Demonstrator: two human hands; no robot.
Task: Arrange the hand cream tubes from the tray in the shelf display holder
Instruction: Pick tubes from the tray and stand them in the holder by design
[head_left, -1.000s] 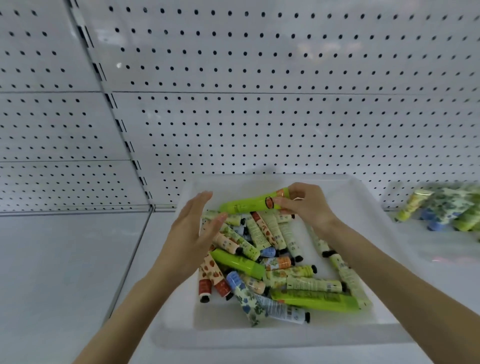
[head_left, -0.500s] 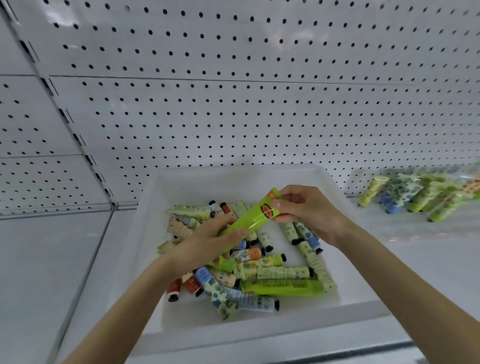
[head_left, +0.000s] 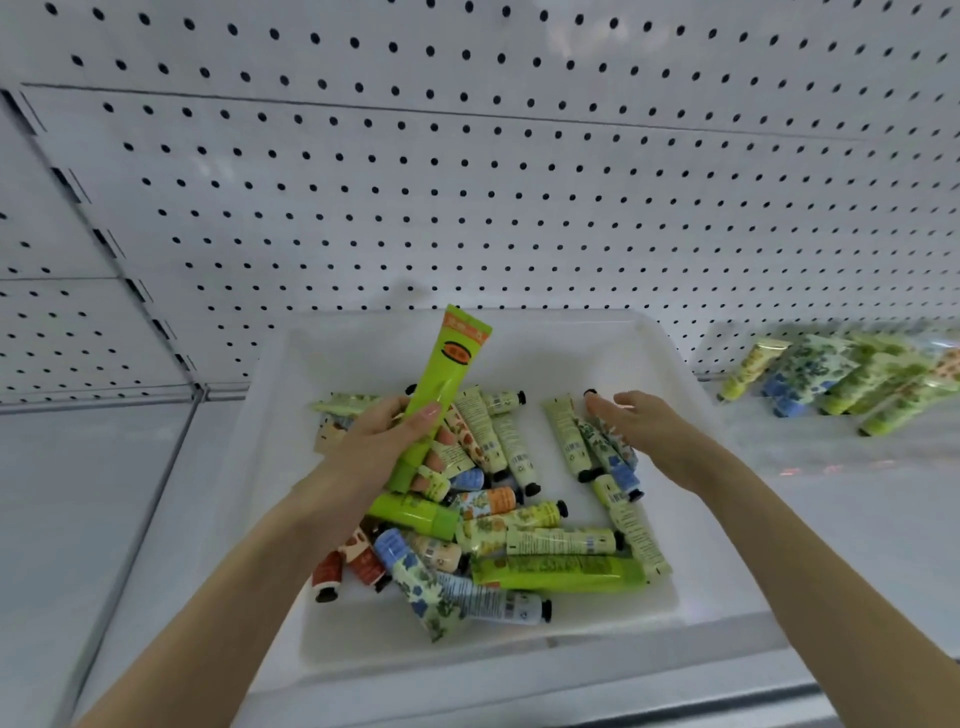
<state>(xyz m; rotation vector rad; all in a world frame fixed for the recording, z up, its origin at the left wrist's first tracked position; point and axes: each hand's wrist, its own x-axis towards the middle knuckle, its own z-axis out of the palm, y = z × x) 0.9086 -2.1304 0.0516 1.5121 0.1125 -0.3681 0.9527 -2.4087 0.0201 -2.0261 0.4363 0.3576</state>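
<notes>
Over the white tray (head_left: 670, 364) on the shelf, my left hand (head_left: 382, 449) grips a lime-green tube (head_left: 444, 387) around its lower half, nearly upright, crimped end up and cap down. My right hand (head_left: 652, 431) is released, fingers loosely straight, low over the patterned tubes at the tray's right side; I cannot tell whether it touches them. A jumbled pile of hand cream tubes (head_left: 524, 545) fills the tray. Off to my right, well apart, the clear display holder (head_left: 748, 431) has several tubes leaning in it, blurred
</notes>
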